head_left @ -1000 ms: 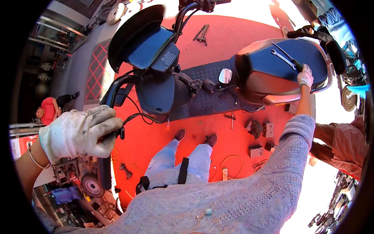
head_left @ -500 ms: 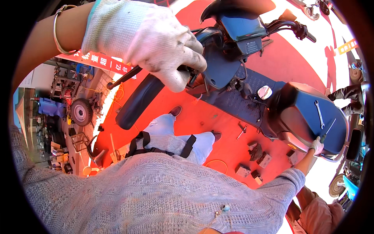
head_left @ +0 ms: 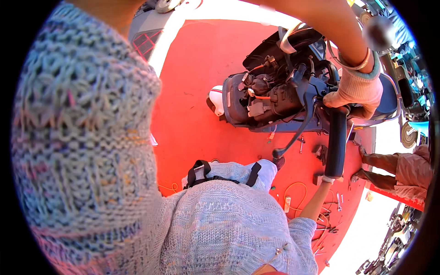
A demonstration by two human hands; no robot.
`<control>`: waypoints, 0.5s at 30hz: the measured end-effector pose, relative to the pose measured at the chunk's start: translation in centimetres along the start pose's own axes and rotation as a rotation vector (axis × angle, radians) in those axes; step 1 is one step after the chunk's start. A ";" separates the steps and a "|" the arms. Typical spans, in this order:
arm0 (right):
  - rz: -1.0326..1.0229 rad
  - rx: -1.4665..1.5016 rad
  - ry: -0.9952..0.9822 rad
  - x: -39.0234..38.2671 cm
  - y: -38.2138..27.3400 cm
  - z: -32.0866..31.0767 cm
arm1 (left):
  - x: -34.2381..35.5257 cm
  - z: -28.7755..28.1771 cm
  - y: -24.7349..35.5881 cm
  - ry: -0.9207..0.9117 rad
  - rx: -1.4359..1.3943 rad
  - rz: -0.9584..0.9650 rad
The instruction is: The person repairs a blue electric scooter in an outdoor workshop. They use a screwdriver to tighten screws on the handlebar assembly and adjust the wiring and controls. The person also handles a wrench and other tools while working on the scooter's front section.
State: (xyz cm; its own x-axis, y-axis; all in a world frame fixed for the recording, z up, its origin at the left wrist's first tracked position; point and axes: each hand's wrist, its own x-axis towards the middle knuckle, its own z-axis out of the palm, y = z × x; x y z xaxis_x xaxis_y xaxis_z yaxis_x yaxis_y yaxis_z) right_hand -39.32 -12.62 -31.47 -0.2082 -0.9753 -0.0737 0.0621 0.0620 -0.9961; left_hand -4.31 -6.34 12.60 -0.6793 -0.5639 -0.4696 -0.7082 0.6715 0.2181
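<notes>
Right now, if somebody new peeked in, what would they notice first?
Probably the scooter's open front, just right of the middle and fairly high, with orange wires showing. Next might come the huge knitted sleeve filling the left side, or the bright red floor underneath. Toward the upper right, the gloved left hand holds the top of the black handlebar grip.

Red floor [head_left: 197, 101] with scooter [head_left: 275, 103], tools [head_left: 339, 202]
</notes>
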 end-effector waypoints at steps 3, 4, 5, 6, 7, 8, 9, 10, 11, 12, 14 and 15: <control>-0.013 -0.136 0.098 -12.0 -2.0 1.0 | 0.0 0.1 -1.4 0.038 0.074 0.073; 0.140 -0.160 0.138 -14.6 -2.0 0.9 | 0.0 -0.3 -2.3 0.054 0.091 0.080; 0.165 -0.185 0.237 -19.1 -2.3 0.1 | 1.2 -1.3 -2.1 0.052 0.160 0.204; 0.188 -0.206 0.259 -22.6 -1.6 -0.5 | 1.5 -1.5 -2.3 0.059 0.167 0.281; 0.268 -0.282 0.327 -24.9 -1.1 -0.4 | 2.0 -1.1 -3.4 0.104 0.116 0.358; 0.267 -0.370 0.414 -27.5 0.0 -0.5 | 1.4 -1.3 -3.2 0.096 0.125 0.326; 0.278 -0.277 0.459 -30.1 0.0 0.4 | 0.9 -1.2 -3.4 0.107 0.147 0.337; 0.315 -0.315 0.518 -32.4 -0.5 1.8 | 0.9 -1.3 -3.6 0.120 0.170 0.353; 0.382 -0.373 0.595 -34.3 0.1 2.4 | 1.2 -1.5 -3.6 0.120 0.192 0.398; 0.416 -0.354 0.657 -35.5 0.6 3.7 | 1.2 -1.7 -3.7 0.120 0.209 0.423; 0.450 -0.308 0.741 -37.1 1.8 6.8 | 1.3 -2.0 -3.7 0.068 0.195 0.446; 0.418 -0.269 0.728 -34.6 1.6 9.0 | 1.1 -2.7 -4.2 0.117 0.226 0.453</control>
State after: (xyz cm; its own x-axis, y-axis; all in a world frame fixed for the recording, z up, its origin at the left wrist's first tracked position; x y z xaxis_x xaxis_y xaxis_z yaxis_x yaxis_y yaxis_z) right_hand -23.20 19.29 -30.07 -0.7962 -0.4898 -0.3553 0.0597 0.5207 -0.8517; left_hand -2.62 -11.11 13.50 -0.9343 -0.2339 -0.2690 -0.2876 0.9405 0.1812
